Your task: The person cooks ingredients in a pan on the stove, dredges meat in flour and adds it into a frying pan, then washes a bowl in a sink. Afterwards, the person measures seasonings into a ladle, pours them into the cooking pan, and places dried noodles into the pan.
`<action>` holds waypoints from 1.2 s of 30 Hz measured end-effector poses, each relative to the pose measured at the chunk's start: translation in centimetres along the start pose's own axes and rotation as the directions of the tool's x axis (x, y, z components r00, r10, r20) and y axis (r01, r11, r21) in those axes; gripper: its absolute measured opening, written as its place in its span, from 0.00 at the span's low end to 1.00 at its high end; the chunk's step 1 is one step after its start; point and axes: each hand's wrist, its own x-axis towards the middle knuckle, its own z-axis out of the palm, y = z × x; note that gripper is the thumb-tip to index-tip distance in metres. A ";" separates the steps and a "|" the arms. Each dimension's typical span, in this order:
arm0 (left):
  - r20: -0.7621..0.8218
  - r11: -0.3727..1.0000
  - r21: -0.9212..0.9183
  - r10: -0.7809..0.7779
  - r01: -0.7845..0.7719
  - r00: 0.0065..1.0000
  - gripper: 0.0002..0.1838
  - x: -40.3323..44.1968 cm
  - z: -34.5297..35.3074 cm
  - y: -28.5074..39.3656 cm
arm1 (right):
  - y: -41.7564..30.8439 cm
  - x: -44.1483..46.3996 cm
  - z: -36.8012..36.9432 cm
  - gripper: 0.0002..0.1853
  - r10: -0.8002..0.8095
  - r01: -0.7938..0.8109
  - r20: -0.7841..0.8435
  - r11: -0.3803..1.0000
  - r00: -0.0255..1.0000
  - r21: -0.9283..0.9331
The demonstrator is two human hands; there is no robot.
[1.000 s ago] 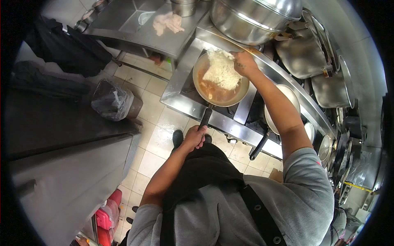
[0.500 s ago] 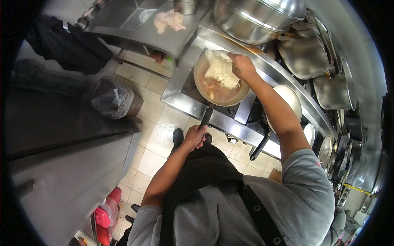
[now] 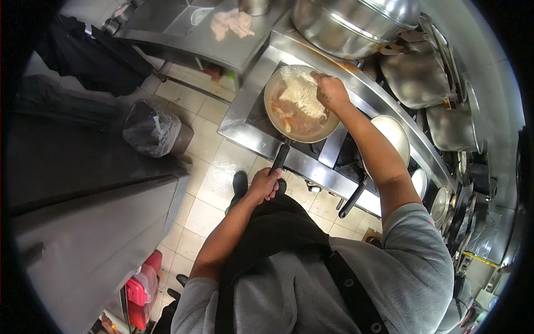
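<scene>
My left hand (image 3: pixel 264 185) is closed round the black handle of a light-coloured frying pan (image 3: pixel 334 123) on the stove. Brownish liquid with a few pale pieces (image 3: pixel 285 118) lies in the pan. Above it, my right hand (image 3: pixel 332 92) is closed on what looks like a clear plastic bag of noodles (image 3: pixel 301 96). The pale, stringy noodles hang over the pan's far side, and their lower part seems to meet the liquid. My right fingertips are mostly hidden behind the hand.
A second pan (image 3: pixel 391 133) sits on the burner to the right, its black handle (image 3: pixel 352 201) jutting towards me. Large steel pots (image 3: pixel 347 33) line the back. Raw-looking meat (image 3: pixel 231 24) lies on the steel counter (image 3: pixel 219 49). A lined bin (image 3: pixel 153 131) stands left.
The view has shifted slightly. The noodles have moved a little within the pan, and more liquid shows at the pan's left. Both hands keep their holds.
</scene>
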 end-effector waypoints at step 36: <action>-0.021 0.999 -0.032 -0.041 0.040 0.999 0.17 0.5 0.1 -0.2 | 3.3 -2.0 2.8 0.30 0.108 -0.109 0.015 0.988 0.994 0.108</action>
